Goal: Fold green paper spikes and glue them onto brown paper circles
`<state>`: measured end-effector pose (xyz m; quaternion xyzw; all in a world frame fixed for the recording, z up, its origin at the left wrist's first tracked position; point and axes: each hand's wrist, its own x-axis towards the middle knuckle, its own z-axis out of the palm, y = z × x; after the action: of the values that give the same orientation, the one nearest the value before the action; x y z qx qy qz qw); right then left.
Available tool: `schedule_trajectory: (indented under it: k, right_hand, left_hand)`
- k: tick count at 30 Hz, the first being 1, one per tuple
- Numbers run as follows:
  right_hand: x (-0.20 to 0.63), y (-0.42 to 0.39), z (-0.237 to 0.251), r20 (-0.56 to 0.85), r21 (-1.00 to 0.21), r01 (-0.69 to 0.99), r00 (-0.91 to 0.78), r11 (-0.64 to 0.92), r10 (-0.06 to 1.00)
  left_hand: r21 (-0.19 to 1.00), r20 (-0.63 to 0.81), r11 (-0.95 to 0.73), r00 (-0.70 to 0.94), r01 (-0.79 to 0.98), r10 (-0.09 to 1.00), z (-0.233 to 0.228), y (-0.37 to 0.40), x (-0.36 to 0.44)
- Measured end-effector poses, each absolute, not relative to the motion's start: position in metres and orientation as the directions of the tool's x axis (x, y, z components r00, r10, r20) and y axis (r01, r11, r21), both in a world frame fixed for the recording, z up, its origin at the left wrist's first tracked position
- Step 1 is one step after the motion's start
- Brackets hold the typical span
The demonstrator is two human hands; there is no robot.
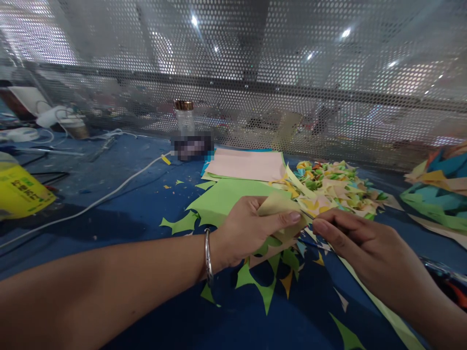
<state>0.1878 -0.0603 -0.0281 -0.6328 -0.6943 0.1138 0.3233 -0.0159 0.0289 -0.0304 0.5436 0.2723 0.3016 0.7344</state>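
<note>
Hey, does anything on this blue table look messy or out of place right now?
Yes. Jagged green offcuts and small coloured scraps lie scattered over the blue table around the left hand and right hand. A white cable trails loose across the surface. The pink sheets are stacked neatly.

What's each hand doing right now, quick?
Left hand: closed, pinching a pale yellow paper piece between thumb and fingers.
Right hand: fingers curled closed at the paper's edge; whether it grips the paper or a tool cannot be told.
</note>
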Motion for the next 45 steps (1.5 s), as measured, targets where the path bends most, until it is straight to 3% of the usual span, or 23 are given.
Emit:
schedule_trajectory:
  k: [14,28,35,45]
  right_hand:
    - [0.1804,-0.0609,-0.0265,0.331,-0.594,0.791,0.074,0.147,0.941]
    - [0.1858,-0.0602,-0.0273,0.294,-0.577,0.797,0.002,0.176,0.956]
    - [0.1864,-0.0602,-0.0258,0.314,-0.525,0.830,-0.015,0.187,0.949]
    - [0.1897,-0.0594,-0.0282,0.313,-0.533,0.821,-0.035,0.206,0.949]
  left_hand:
    - [0.936,-0.109,0.310,0.699,-0.167,0.707,-0.0327,0.0283,-0.0142]
    - [0.930,-0.168,0.347,0.702,-0.119,0.692,-0.0323,0.0280,-0.0141]
    - [0.934,-0.082,0.296,0.684,-0.201,0.725,-0.0307,0.0291,-0.0135]
    - [0.961,-0.030,0.207,0.672,-0.185,0.740,-0.0323,0.0301,-0.0143]
